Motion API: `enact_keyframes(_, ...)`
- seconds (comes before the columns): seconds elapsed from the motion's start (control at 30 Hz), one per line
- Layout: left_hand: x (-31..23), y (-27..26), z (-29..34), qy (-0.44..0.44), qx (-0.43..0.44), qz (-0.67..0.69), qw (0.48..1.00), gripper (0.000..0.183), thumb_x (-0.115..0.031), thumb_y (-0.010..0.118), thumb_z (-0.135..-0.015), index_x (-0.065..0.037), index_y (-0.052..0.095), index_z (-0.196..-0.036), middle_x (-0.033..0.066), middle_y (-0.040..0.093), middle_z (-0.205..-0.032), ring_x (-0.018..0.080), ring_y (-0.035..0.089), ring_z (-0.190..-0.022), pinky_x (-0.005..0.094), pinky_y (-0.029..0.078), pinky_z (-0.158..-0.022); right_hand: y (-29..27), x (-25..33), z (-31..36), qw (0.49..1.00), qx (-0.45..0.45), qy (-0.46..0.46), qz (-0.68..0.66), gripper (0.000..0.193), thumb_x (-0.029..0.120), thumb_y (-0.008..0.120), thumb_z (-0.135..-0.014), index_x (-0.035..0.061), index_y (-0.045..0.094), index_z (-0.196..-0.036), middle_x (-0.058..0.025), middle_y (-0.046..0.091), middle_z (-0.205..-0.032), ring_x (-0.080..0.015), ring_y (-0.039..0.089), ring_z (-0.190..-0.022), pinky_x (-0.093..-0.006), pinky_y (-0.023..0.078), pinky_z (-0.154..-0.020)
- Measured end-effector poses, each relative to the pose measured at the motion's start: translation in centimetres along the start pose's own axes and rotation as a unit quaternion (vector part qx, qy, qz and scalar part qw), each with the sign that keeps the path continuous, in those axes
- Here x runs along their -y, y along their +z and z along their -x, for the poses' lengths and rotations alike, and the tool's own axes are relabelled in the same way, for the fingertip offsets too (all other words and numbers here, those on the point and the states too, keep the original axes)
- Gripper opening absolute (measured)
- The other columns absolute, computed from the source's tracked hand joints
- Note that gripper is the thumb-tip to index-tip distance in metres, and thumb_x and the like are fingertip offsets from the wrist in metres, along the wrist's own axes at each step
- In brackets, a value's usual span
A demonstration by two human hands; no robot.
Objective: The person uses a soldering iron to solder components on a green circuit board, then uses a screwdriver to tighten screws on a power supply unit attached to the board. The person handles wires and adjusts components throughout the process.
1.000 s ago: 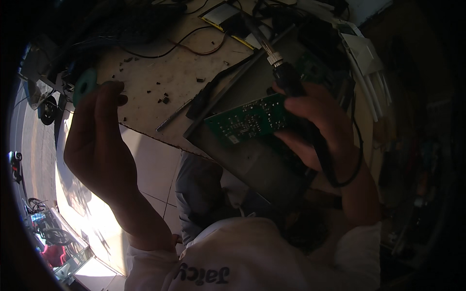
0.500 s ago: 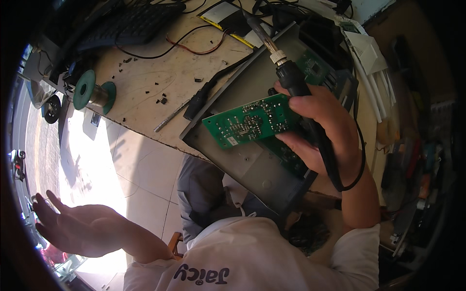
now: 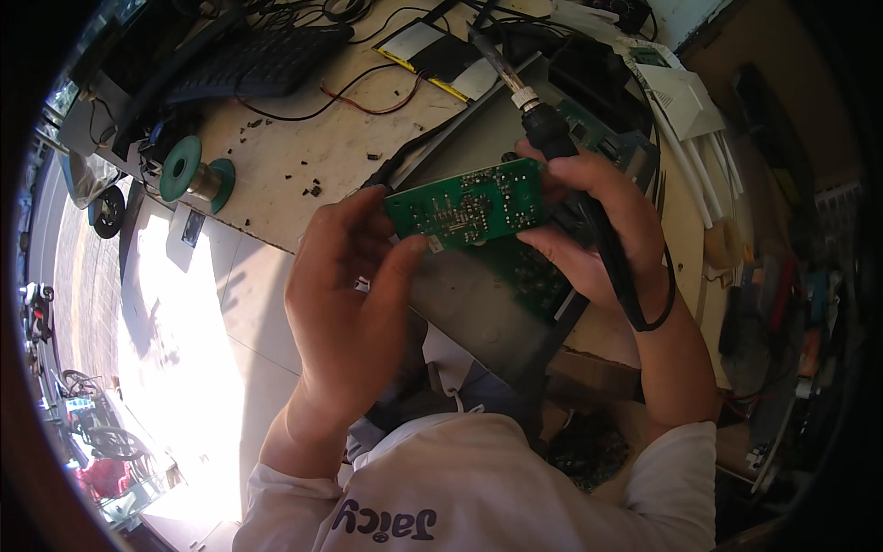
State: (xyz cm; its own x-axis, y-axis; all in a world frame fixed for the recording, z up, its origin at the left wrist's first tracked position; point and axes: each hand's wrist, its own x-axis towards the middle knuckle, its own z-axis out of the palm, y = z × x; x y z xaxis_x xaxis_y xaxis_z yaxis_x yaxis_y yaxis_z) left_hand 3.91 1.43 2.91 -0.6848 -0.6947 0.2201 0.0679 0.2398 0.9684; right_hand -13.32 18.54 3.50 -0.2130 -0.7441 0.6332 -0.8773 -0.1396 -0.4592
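The green circuit board [image 3: 478, 207] is above the grey casing [image 3: 452, 296], now supported at both ends: the left hand [image 3: 340, 294] has swung in, fingers pinching its left end, while the right hand [image 3: 635, 216] grasps its right end plus a soldering iron [image 3: 549, 132].

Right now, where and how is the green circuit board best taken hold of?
Probably by the left end of the green circuit board, pinched across its two long edges, with your left grip coming in from the left. The board is flat and oblong; its right end is in your right grip, which also holds the soldering iron, and solder joints dot the board's face.
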Motion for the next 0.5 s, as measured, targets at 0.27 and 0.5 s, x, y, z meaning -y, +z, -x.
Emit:
enact_keyframes(0.27,1.4,1.8,1.7,0.4,0.021,-0.172,0.9,0.031,0.013,0.073,-0.064,0.008,0.069,-0.095,0.0119,0.059,-0.084,0.026,0.061,-0.069,0.0321,0.051,-0.056,0.7,0.3,0.6,0.99,-0.061,0.098,-0.079,0.06,-0.016,0.071,-0.079,0.0033,0.055,-0.133,-0.0166,0.067,-0.128,-0.0286,0.07,-0.113,-0.0356,0.056,-0.095)
enact_keyframes(0.5,1.7,2.3,1.6,0.529,0.073,-0.214,0.818,0.02,0.004,0.079,-0.068,0.008,0.07,-0.085,0.0119,0.06,-0.082,0.0241,0.06,-0.069,0.0309,0.052,-0.052,0.2,0.2,0.6,0.969,-0.067,0.14,-0.195,0.048,-0.014,0.054,-0.089,-0.0032,0.049,-0.136,-0.0207,0.066,-0.128,-0.0253,0.066,-0.119,-0.0375,0.053,-0.104)
